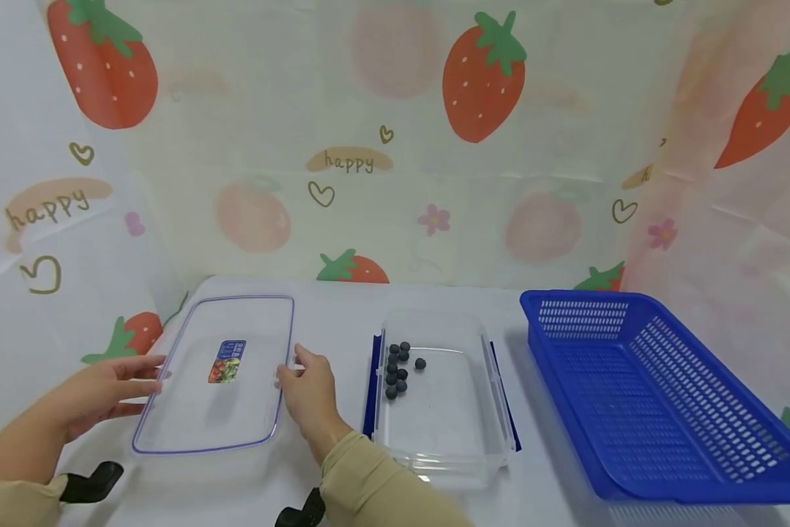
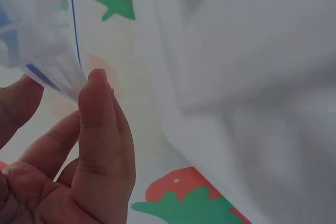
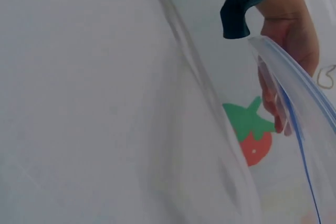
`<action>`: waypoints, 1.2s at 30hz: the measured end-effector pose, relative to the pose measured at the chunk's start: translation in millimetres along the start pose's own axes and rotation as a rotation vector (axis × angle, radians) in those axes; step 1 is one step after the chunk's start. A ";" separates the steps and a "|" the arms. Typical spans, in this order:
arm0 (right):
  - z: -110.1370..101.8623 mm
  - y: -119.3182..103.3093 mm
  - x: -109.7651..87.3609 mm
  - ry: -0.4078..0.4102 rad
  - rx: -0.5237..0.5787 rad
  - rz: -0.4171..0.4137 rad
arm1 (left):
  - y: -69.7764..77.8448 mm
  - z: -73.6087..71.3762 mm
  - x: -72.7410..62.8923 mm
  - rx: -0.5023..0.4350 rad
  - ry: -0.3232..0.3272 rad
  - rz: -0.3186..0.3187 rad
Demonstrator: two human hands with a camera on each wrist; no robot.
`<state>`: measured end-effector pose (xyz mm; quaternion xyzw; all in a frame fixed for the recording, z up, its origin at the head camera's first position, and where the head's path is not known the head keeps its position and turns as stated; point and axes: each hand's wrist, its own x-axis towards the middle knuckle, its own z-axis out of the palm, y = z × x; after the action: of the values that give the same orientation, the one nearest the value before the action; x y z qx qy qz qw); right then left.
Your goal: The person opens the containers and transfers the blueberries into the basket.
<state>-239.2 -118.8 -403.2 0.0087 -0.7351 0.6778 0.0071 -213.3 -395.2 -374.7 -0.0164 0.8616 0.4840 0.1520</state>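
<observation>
Two hands grasp one lid (image 1: 217, 399) over the left of the table (image 1: 342, 315): the left hand (image 1: 114, 391) pinches its left edge, the right hand (image 1: 312, 395) its right. The lid seems raised, well apart from the box (image 1: 444, 424), so the step in hand looks like handling the lid while the box stands uncovered, its dark berries (image 1: 402, 374) mostly along the left side. The next move calls, I judge, for an even hold on both edges; a thin lid could flex or slip.

Only the head view shows box, berries and the blue basket (image 1: 586, 318) at right. The left wrist view shows left thumb and fingers on opposite sides of the rim. The right wrist view shows a hand beyond the rim, probably the left, but not the right fingers.
</observation>
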 end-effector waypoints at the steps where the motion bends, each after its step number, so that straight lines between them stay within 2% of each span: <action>1: 1.4 3.0 0.5 0.004 -0.012 0.004 | -1.6 0.2 1.4 0.004 0.002 -0.011; 6: 3.6 20.4 6.6 0.011 -0.065 0.023 | -7.0 5.6 11.3 0.033 0.004 -0.051; 13: -2.7 39.4 16.4 0.023 -0.224 0.023 | -15.4 19.6 27.3 -0.009 -0.018 -0.068; 18: -2.2 45.6 19.2 0.018 -0.276 0.039 | -21.0 24.3 34.2 -0.013 -0.014 -0.106; 24: -1.4 45.6 18.8 0.000 -0.364 0.006 | -24.1 24.6 35.7 -0.014 -0.023 -0.122; 30: -2.9 43.7 17.0 -0.033 -0.374 0.037 | -22.9 23.7 32.4 -0.004 -0.003 -0.133; 36: -5.6 41.9 15.9 -0.019 -0.371 0.036 | -21.9 25.2 29.5 -0.032 0.012 -0.138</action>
<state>-256.1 -109.9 -444.1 0.0004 -0.8476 0.5306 -0.0105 -231.4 -382.2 -413.3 -0.0809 0.8515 0.4859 0.1796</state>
